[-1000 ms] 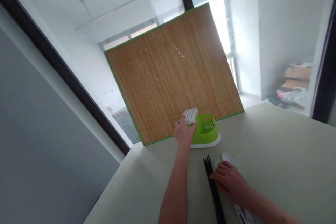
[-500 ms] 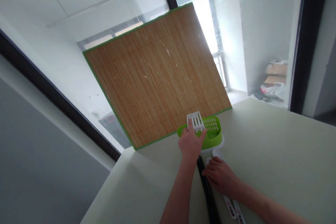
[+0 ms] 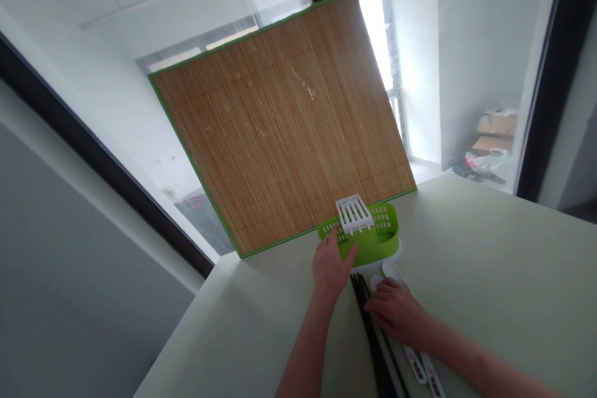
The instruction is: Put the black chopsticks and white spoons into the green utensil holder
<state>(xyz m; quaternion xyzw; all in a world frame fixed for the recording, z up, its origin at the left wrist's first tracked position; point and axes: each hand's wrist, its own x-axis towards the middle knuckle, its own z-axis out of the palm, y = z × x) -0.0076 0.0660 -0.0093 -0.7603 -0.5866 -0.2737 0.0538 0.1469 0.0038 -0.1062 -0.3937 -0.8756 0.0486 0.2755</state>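
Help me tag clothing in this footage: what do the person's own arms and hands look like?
The left hand and right hand are gloveless, with no ring visible. The left arm and right arm show no sleeve, watch or bracelet within the picture.

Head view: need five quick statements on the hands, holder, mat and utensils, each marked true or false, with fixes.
1. The green holder stands on the table. True.
2. The white slotted tray lies beside the green holder. False: it sits at the top of the holder.
3. The right hand partly covers the white spoons. True.
4. The bamboo mat lies flat under the holder. False: it stands propped up behind it.
5. The left hand has its thumb spread from the fingers. True.
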